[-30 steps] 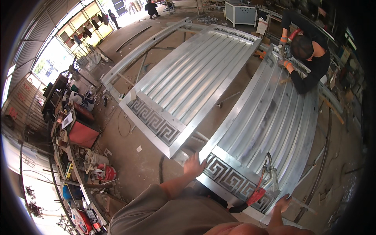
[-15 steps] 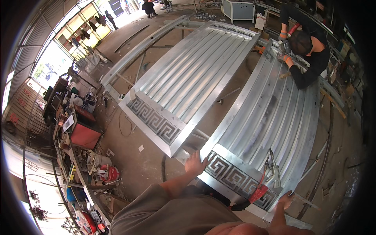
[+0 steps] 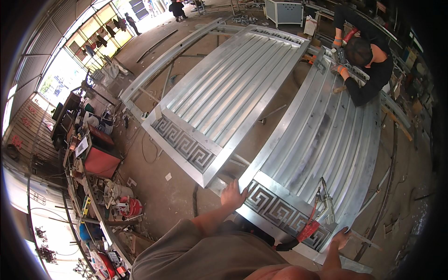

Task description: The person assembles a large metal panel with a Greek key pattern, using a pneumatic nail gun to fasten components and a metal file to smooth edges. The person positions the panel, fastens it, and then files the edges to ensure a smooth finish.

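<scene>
Below me lies a ribbed silver metal gate panel (image 3: 317,135) with a Greek-key pattern band (image 3: 275,205) across its near end. My left hand (image 3: 233,195) grips the panel's near left corner, fingers over the frame edge. At the near right corner, my right hand (image 3: 340,238) is closed round the frame edge, its fingers partly hidden. Between my hands, a silver welding gun (image 3: 328,209) with a red sleeve and dark cable rests on the panel, touched by neither hand.
Left of it lies a second gate panel (image 3: 233,88) on supports. A co-worker in dark clothes and orange gloves (image 3: 344,72) bends over the far end of my panel. A cluttered workbench (image 3: 88,205) with a red bucket (image 3: 130,206) runs along the left.
</scene>
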Action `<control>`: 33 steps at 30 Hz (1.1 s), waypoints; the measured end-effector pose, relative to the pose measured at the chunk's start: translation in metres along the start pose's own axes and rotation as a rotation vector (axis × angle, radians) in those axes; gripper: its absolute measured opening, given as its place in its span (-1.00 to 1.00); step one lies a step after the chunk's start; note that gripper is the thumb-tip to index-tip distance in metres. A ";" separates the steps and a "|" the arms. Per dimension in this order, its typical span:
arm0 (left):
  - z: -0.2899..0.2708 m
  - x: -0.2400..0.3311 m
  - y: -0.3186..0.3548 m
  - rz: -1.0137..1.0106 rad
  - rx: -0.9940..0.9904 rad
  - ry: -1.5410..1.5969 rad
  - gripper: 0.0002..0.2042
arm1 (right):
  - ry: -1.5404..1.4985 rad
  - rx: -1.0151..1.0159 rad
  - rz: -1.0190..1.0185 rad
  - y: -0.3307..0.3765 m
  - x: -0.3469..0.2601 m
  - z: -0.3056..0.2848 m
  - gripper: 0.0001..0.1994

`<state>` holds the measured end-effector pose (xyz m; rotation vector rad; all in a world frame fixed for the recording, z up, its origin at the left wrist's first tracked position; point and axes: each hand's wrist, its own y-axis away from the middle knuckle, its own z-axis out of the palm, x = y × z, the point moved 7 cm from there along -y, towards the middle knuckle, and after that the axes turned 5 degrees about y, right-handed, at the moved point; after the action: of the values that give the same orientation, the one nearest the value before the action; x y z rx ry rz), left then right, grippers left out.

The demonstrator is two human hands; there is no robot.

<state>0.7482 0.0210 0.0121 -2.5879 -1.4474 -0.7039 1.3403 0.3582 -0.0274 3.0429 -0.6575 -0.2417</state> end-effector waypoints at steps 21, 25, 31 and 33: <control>0.016 -0.006 -0.004 -0.021 -0.041 -0.039 -0.25 | 0.030 -0.004 -0.010 -0.005 0.009 0.007 -0.38; 0.013 -0.005 -0.004 -0.018 -0.010 -0.023 -0.26 | -0.001 0.006 -0.023 -0.003 -0.001 0.004 -0.38; 0.026 -0.011 -0.005 -0.064 -0.062 -0.081 -0.26 | 0.036 -0.052 0.119 -0.004 0.021 0.015 -0.38; 0.031 -0.010 -0.005 -0.049 -0.052 -0.113 -0.25 | 0.018 -0.057 0.112 -0.004 0.017 0.013 -0.40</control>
<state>0.7502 0.0250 -0.0202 -2.6806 -1.5493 -0.6176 1.3547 0.3550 -0.0428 2.9387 -0.8016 -0.2261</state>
